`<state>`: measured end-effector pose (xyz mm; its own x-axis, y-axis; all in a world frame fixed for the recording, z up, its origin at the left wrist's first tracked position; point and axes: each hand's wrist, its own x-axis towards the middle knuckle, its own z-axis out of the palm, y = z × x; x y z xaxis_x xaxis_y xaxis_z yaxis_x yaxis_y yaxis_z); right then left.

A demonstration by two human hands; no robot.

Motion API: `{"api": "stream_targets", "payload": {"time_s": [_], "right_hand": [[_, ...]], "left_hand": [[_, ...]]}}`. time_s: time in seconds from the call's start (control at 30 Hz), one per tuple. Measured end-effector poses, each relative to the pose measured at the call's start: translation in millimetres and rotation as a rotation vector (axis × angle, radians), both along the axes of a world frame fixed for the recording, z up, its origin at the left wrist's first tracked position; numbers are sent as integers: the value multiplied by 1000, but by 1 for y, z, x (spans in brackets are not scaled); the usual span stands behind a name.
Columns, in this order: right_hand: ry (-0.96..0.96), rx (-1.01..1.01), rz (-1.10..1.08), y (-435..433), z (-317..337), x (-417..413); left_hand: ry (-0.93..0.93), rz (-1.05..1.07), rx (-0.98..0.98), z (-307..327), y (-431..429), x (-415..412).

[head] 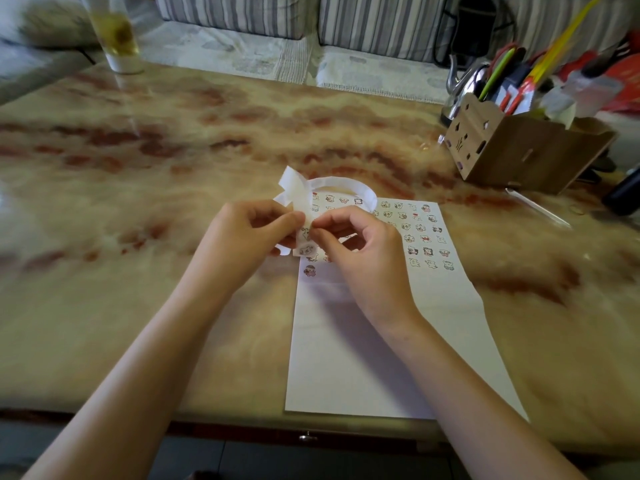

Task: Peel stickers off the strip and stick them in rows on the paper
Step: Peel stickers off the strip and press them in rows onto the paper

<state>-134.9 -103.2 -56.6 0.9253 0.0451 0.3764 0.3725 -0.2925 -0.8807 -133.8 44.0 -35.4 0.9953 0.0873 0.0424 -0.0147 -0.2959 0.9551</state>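
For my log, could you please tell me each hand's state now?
Left hand: holds the sticker strip.
Right hand: fingertips pinch the same strip.

You are pinching the strip (292, 188) between your left hand (242, 237) and your right hand (360, 251), fingertips meeting. Under that grip the paper (363, 358) is lying on the table (173, 150), running from just behind the grip toward you, to the table's near edge. The strip is looping away behind the grip and curving round to its right. Rows of stickers (422, 237) are sitting on the paper right of the grip and just behind it; a lone sticker (309, 270) is lying just nearer you. Far behind and left of the grip a glass (117, 36) is standing. Well off to the right and behind, a box (512, 150) is sitting, a kettle (460, 77) just behind it.
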Motion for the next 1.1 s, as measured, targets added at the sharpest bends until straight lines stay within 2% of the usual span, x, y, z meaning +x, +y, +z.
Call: {"api": "stream_targets", "payload": {"time_s": [0.37, 0.5, 0.6, 0.77, 1.1], "right_hand": [[-31, -147, 37, -5, 3, -5], [86, 52, 84, -8, 11, -7], [205, 114, 42, -17, 15, -3], [500, -15, -16, -35, 12, 3], [539, -134, -44, -29, 5, 4]], "left_hand": [[6, 36, 25, -1, 0, 1], [7, 53, 38, -3, 3, 2], [-14, 98, 67, -5, 4, 1], [-31, 120, 119, -3, 5, 0], [-29, 120, 133, -2, 5, -1]]}}
